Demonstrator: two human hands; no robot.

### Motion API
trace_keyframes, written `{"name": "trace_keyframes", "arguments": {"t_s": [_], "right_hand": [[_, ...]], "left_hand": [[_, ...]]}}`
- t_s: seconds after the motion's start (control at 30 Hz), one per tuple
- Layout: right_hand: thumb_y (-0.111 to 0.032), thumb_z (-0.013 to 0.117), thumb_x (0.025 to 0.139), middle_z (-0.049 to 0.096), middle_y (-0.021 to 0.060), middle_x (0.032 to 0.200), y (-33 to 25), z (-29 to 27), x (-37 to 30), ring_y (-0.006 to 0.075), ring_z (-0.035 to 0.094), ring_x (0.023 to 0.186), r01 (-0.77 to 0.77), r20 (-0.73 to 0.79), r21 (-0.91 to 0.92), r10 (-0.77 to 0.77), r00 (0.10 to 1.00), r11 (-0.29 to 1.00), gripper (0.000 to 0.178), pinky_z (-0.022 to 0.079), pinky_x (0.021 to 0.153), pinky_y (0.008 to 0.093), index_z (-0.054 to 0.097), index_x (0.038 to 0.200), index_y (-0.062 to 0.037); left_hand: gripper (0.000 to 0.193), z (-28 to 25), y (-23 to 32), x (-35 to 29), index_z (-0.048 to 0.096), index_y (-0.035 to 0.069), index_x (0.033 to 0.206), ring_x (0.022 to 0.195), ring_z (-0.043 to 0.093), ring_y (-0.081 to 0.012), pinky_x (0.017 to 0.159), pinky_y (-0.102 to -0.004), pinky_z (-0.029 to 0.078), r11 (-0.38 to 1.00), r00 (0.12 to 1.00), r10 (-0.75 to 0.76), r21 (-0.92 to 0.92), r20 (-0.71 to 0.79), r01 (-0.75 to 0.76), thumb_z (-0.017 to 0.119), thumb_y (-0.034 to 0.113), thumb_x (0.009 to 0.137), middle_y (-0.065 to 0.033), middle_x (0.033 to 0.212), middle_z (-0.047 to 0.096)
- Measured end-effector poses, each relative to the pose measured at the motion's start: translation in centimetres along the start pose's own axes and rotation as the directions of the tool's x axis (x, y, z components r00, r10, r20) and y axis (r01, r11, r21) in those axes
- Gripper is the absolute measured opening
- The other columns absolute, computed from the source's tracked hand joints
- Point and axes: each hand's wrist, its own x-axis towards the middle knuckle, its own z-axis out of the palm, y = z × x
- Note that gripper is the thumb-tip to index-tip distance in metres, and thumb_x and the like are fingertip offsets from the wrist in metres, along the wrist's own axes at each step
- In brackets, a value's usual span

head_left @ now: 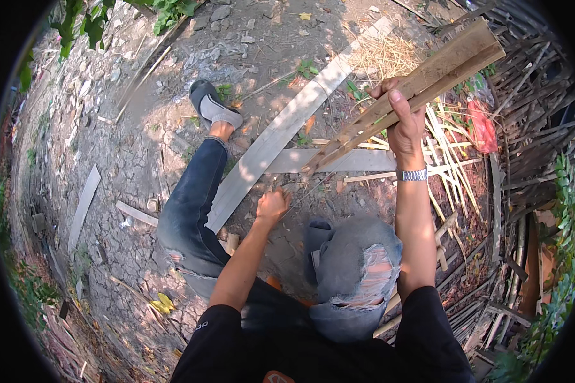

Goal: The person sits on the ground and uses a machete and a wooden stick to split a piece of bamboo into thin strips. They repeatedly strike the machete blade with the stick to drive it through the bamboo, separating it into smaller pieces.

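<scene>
My right hand [402, 118] is raised and closed around a bundle of flat bamboo slats [421, 80], which slants from upper right down to its tip near the ground at the middle. A metal watch [413, 174] sits on that wrist. My left hand [271, 205] is low by the ground, fingers curled around a thin stick or blade-like thing that I cannot make out clearly, just below the bundle's lower end. I sit with my left leg stretched out in dark jeans [191, 204] and my right knee in torn jeans [361, 268] bent.
A long pale plank [281, 134] lies diagonally on cracked dry earth, with another flat board [358, 161] crossing it. Thin split bamboo strips [450, 156] and a red scrap [482, 124] lie at right, beside stacked bamboo poles [530, 108]. A loose slat [83, 207] lies at left.
</scene>
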Motion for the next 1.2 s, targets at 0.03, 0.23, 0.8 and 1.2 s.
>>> {"name": "trace_keyframes", "arguments": {"t_s": [0.03,0.23,0.8,1.2], "right_hand": [[-0.021,0.077,0.091,0.069,0.0094,0.088,-0.7,1.3,-0.5,0.018,0.069,0.081,-0.018,-0.054,0.008,0.018,0.998,1.0,0.024,0.053,0.078,0.0333,0.067,0.097,-0.0005],[-0.016,0.076,0.094,0.055,0.0057,0.076,-1.4,1.1,-1.8,0.0182,0.059,0.072,-0.139,-0.053,-0.037,0.137,0.989,0.99,0.023,0.053,0.07,0.0343,0.055,0.093,-0.0058],[-0.037,0.063,0.103,0.065,0.0192,0.103,-4.0,-11.8,-5.8,0.0284,0.069,0.095,-0.174,-0.457,0.008,0.158,0.875,0.985,0.046,0.059,0.091,0.0474,0.049,0.123,0.0024],[-0.016,0.069,0.1,0.057,0.0029,0.085,-12.4,-27.1,-8.0,0.016,0.058,0.078,0.134,-0.663,0.03,-0.08,0.745,0.991,0.016,0.056,0.092,0.0398,0.059,0.099,-0.0048]], "left_hand": [[0.046,-0.2,-0.2,0.0,0.067,0.002,0.104,0.096,0.071,-0.0418,0.087,-0.0516,0.056,1.0,1.0,0.003,0.001,0.001,-0.003,0.06,0.046,0.098,-0.0255,0.094,0.073],[0.062,-0.9,-1.0,2.0,0.072,-0.006,0.09,0.094,0.073,-0.041,0.082,-0.0487,0.057,0.894,0.9,-0.224,-0.289,0.374,0.343,0.068,0.055,0.09,-0.0288,0.095,0.073],[0.052,-8.5,-4.3,-3.2,0.074,-0.008,0.096,0.083,0.072,-0.0367,0.077,-0.0463,0.053,0.932,0.929,-0.269,-0.175,0.254,0.318,0.077,0.042,0.085,-0.0245,0.08,0.072],[0.036,-12.2,-6.9,-8.8,0.071,-0.005,0.088,0.086,0.073,-0.0444,0.076,-0.0492,0.059,0.977,0.976,-0.154,0.124,-0.154,0.173,0.074,0.031,0.09,-0.0297,0.085,0.071]]}}
